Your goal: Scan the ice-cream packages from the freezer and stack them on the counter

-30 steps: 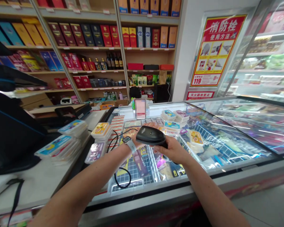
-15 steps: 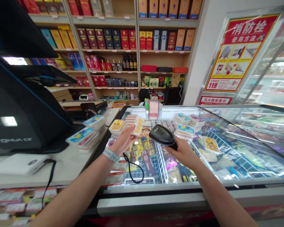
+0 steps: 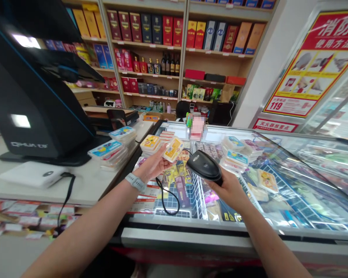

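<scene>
My left hand (image 3: 157,164) grips a small clear plastic box with a yellow label (image 3: 173,149), raised over the glass-topped freezer (image 3: 174,235). In my right hand (image 3: 230,189) is a black barcode scanner (image 3: 204,165), its head pointing left toward the box, with a gap between them. The scanner's black cord loops down (image 3: 169,212) onto the glass. A stack of yellow-labelled boxes (image 3: 150,143) sits just beyond my left hand. Past my right hand stand blue-labelled boxes (image 3: 234,159) and purple-labelled boxes (image 3: 251,148). One yellow-labelled box (image 3: 267,180) lies farther right.
On the left counter are a dark checkout terminal (image 3: 46,108), a white device (image 3: 34,173) with a cable, and stacked blue-labelled boxes (image 3: 110,150). Bagged goods in wire baskets (image 3: 198,193) show under the glass. Shelves of boxed bottles (image 3: 150,29) stand behind.
The view has tilted down and shifted left. My left hand has turned the yellow-labelled box so its label faces me more fully. The scanner stays in my right hand beside it.
</scene>
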`<state>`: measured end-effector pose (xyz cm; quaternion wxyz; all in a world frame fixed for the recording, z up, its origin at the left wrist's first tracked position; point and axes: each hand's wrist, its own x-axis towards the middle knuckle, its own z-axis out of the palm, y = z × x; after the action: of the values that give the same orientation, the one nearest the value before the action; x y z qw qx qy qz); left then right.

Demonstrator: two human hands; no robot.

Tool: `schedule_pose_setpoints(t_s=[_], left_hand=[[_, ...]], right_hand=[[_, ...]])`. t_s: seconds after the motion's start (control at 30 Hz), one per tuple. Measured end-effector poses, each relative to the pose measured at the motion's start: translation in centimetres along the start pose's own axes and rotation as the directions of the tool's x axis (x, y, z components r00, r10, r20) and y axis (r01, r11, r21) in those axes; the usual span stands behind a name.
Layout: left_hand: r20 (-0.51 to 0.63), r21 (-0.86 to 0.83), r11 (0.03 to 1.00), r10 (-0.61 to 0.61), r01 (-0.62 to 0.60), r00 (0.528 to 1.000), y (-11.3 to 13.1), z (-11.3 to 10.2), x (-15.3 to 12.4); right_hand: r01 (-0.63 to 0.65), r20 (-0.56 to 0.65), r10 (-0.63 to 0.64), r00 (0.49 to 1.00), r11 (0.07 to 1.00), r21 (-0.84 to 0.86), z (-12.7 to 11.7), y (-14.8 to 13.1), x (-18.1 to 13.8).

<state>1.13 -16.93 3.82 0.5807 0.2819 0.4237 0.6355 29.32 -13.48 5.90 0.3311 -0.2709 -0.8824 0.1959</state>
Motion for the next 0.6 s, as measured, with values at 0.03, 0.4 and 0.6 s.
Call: schedule_pose_setpoints(t_s=[0.03, 0.4, 0.6], left_hand=[[0.004, -0.005, 1.0, -0.008, 0.008, 1.0, -0.05, 0.06, -0.01], [0.008, 0.024, 0.999, -0.029, 0.029, 1.0, -0.39, -0.29, 0.22], [0.018, 0.033, 0.999, -0.023, 0.023, 1.0, -0.63, -0.35, 0.35]], right_hand=[[0.007, 0.004, -0.007, 1.0, 1.0, 0.015, -0.03, 0.02, -0.03], [0.047, 0.042, -0.049, 0.998, 0.998, 0.036, -0.33, -0.61, -0.16], [0.021, 0.087, -0.023, 0.996, 0.999, 0.024, -0.46, -0.74, -0.09]])
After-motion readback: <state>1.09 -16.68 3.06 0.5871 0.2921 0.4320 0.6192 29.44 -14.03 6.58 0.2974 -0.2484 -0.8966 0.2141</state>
